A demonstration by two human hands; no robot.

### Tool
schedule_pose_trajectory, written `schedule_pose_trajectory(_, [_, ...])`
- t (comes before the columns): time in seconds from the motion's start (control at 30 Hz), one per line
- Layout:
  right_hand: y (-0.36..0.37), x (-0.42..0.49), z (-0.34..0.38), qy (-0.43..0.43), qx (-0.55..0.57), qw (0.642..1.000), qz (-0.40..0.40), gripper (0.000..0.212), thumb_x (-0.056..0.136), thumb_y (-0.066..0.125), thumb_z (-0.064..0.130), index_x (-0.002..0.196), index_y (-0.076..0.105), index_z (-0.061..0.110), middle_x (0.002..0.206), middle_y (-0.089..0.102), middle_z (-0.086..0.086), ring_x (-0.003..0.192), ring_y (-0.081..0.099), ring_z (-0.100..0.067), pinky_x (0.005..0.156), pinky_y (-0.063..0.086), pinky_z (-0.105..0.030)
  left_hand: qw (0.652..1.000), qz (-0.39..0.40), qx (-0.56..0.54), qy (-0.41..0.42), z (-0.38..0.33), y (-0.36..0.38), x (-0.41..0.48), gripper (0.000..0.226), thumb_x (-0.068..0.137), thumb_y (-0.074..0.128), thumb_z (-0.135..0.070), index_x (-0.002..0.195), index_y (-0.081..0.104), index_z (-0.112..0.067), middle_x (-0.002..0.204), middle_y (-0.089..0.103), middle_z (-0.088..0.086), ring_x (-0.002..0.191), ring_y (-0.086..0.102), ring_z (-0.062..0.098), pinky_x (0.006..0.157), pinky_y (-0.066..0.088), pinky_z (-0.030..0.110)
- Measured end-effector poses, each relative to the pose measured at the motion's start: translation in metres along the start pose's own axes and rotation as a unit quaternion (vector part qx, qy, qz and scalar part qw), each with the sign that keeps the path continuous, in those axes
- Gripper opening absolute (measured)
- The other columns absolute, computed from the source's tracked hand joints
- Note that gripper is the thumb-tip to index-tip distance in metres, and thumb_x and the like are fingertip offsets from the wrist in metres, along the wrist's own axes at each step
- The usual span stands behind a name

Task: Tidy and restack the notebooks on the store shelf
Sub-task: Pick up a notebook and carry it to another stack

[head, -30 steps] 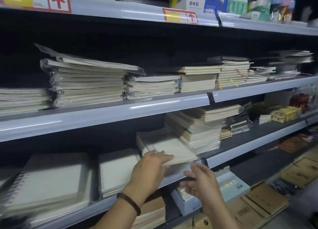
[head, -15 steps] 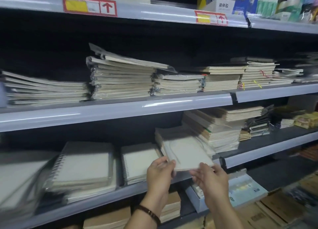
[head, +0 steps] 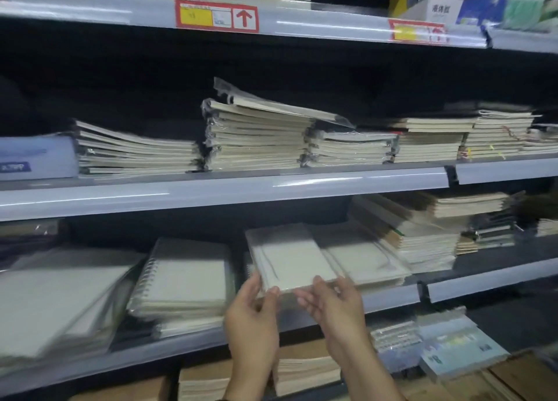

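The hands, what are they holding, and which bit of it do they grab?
Both hold one wrapped notebook by its near edge: the left hand pinches the near left corner, the right hand the near right corner.

Two bare forearms rising from the lower edge, left grip [head: 253, 313] with thumb on top and fingers curled under the near edge of a notebook [head: 290, 259], right grip [head: 332, 307] pinching the same edge just beside it, palms turned inward
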State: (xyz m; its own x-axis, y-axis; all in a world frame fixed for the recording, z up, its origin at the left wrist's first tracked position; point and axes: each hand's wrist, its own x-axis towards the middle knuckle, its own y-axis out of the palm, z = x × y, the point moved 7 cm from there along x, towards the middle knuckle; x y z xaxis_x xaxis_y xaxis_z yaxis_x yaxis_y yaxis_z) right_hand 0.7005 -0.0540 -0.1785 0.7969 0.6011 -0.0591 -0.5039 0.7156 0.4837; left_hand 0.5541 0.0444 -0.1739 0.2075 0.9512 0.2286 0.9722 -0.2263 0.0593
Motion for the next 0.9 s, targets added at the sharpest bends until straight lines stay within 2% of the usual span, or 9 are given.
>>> schedule_pose_trajectory(0.07, [0.003,0.005,-0.017,0.036,-0.015,0.999,0.003,0.041,0.107,0.056,0.005,0.143,0.043,-0.009,0.098,0.076,-0.029,0.082,0.082,-0.032,0.063,0.065,-0.03,0.989,0.054,0.136,0.016,0.002,0.002,0.005,0.054,0.101,0.069,-0.017,0.153,0.053,-0.014,0.146,0.062,-0.005,0.127,0.061,0.008,0.115,0.048,0.033])
schedule_pose_trajectory(0.17, [-0.003,0.009,-0.036,0.064,-0.029,0.997,-0.029,0.058,0.107,0.056,0.005,0.159,0.028,0.003,0.098,0.076,-0.029,0.08,0.081,-0.034,0.063,0.065,-0.035,0.956,0.126,0.262,0.023,0.012,0.009,0.001,0.06,0.105,0.062,-0.019,0.161,0.04,-0.015,0.167,0.039,0.003,0.155,0.033,0.015,0.123,0.024,0.025])
schedule_pose_trajectory(0.23, [-0.008,0.013,-0.038,0.05,-0.06,0.996,-0.051,0.044,0.105,0.062,0.008,0.144,0.046,-0.003,0.087,0.079,-0.025,0.076,0.081,-0.034,0.061,0.065,-0.037,0.95,0.13,0.282,0.017,0.014,0.008,-0.003,0.062,0.105,0.061,-0.019,0.162,0.038,-0.018,0.171,0.031,0.003,0.16,0.022,0.016,0.124,0.019,0.024])
schedule_pose_trajectory(0.33, [-0.013,0.016,-0.039,0.029,-0.122,0.99,-0.07,0.022,0.102,0.068,0.013,0.107,0.063,-0.008,0.072,0.078,-0.019,0.068,0.08,-0.033,0.06,0.065,-0.039,0.948,0.133,0.289,0.021,0.021,0.009,-0.009,0.07,0.102,0.064,-0.021,0.164,0.031,-0.019,0.173,0.022,0.003,0.161,0.019,0.016,0.124,0.02,0.024])
schedule_pose_trajectory(0.47, [-0.01,0.013,-0.042,0.029,-0.161,0.985,-0.056,0.022,0.103,0.067,0.016,0.089,0.063,-0.001,0.07,0.077,-0.019,0.061,0.077,-0.032,0.055,0.061,-0.036,0.947,0.143,0.285,0.036,0.029,0.013,-0.015,0.075,0.1,0.066,-0.029,0.165,0.028,-0.023,0.174,0.011,0.0,0.158,0.026,0.016,0.122,0.03,0.025])
schedule_pose_trajectory(0.53, [-0.009,0.013,-0.043,0.034,-0.156,0.986,-0.048,0.022,0.103,0.066,0.015,0.09,0.065,-0.002,0.073,0.077,-0.021,0.061,0.077,-0.032,0.052,0.059,-0.034,0.947,0.145,0.285,0.032,0.029,0.012,-0.018,0.077,0.1,0.065,-0.033,0.166,0.024,-0.025,0.175,0.006,-0.003,0.155,0.032,0.016,0.12,0.039,0.032])
schedule_pose_trajectory(0.67, [-0.016,0.01,-0.04,0.027,-0.149,0.988,-0.039,0.023,0.105,0.063,0.017,0.096,0.065,-0.004,0.076,0.077,-0.022,0.062,0.077,-0.034,0.052,0.059,-0.035,0.938,0.116,0.324,0.037,0.022,0.012,-0.027,0.078,0.101,0.064,-0.035,0.165,0.02,-0.032,0.172,-0.001,-0.007,0.149,0.041,0.017,0.11,0.043,0.025])
schedule_pose_trajectory(0.83, [-0.048,0.011,-0.01,-0.001,-0.118,0.989,-0.086,0.015,0.105,0.06,0.015,0.102,0.066,0.002,0.082,0.079,-0.02,0.06,0.075,-0.03,0.051,0.055,-0.033,0.917,0.139,0.342,0.15,-0.003,0.038,-0.044,0.047,0.099,0.065,-0.033,0.14,0.046,-0.043,0.148,0.021,-0.018,0.13,0.042,0.002,0.097,0.04,0.013])
schedule_pose_trajectory(0.9, [-0.067,0.014,0.002,-0.004,-0.102,0.989,-0.104,0.014,0.105,0.059,0.015,0.103,0.065,0.003,0.091,0.078,-0.022,0.062,0.074,-0.03,0.053,0.053,-0.032,0.905,0.168,0.337,0.195,-0.013,0.059,-0.046,0.035,0.101,0.062,-0.027,0.131,0.052,-0.042,0.136,0.031,-0.023,0.125,0.042,0.0,0.097,0.041,0.014])
